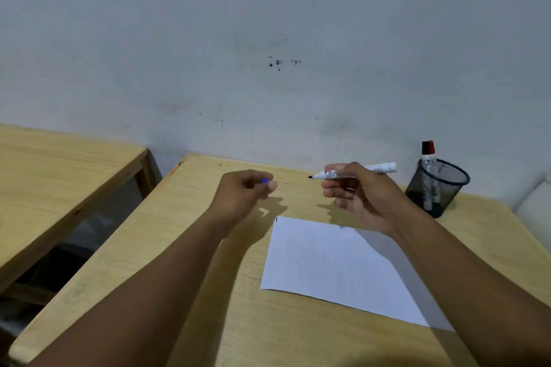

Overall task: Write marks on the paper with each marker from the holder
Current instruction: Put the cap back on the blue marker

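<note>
Wooden desk (208,292) | right hand (354,197) pinching uncapped marker (357,172) | left hand (241,191) pinching blue cap (264,180) | paper (334,262) nearly blank | holder (436,188) markers untried

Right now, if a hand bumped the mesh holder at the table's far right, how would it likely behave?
The mesh holder looks thin-walled and light, so it would probably slide easily. One tall marker stands well above its rim, which may make it tip. It sits near the table edge, so it might fall off.
</note>
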Available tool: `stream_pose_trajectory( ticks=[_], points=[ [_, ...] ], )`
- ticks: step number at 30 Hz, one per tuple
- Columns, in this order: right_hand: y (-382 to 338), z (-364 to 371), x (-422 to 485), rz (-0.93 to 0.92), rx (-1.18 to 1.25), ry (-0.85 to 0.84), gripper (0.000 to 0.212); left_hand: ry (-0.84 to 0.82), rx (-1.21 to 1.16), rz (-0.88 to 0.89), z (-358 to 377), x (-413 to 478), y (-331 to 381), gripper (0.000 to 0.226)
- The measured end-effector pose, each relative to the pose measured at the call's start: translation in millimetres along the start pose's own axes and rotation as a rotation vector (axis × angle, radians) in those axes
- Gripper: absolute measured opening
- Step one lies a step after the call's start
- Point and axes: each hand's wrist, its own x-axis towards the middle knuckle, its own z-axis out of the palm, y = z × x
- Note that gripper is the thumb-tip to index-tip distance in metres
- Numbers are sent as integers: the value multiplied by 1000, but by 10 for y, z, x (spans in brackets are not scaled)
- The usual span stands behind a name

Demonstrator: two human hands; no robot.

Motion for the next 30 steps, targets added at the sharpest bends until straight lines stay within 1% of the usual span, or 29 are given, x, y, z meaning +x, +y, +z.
stream_pose_trajectory(
  ticks=[2, 4, 6, 10, 15, 18, 23, 24, 26, 28, 29, 30],
  points=[
    [-113, -91, -76, 4, 38, -1, 17, -54, -129, -37, 149, 55, 194, 18],
    [-216, -156, -142, -26, 80, 32, 20, -93, -239, -57, 324, 93, 335, 15],
    [-315, -212, -209, -70, 87, 58, 21, -106, -289, -73, 510, 101, 453, 18],
    [-437, -370, -310, -134, 91, 93, 15, -109, -291, -108, 827, 71, 613, 29],
    [-499, -577, -378, -171, 97, 119, 12, -171, -322, -113, 1123, 45, 687, 24],
    [-484, -676, -382, -182, 106, 104, 10, -197, -299, -102, 1286, 43, 719, 26],
    [-440, -745, -301, -191, 115, 77, 8, -148, -321, -47, 1438, 69, 754, 24],
    [-445, -753, -272, -177, 98, 78, 10, -142, -294, -32, 1417, 79, 752, 24],
    [-472, -778, -230, -101, 6, 76, 24, -138, -212, 14, 1359, 102, 751, 24],
    [-602, -909, -229, 2, -217, 75, 45, -94, -157, 52, 1388, 161, 728, 25],
    [-677, -999, -243, 50, -352, 71, 51, -47, -141, 71, 1432, 215, 755, 24],
    [-725, -1067, -260, 91, -479, 62, 53, -10, -106, 95, 1419, 255, 775, 24]
  ],
)
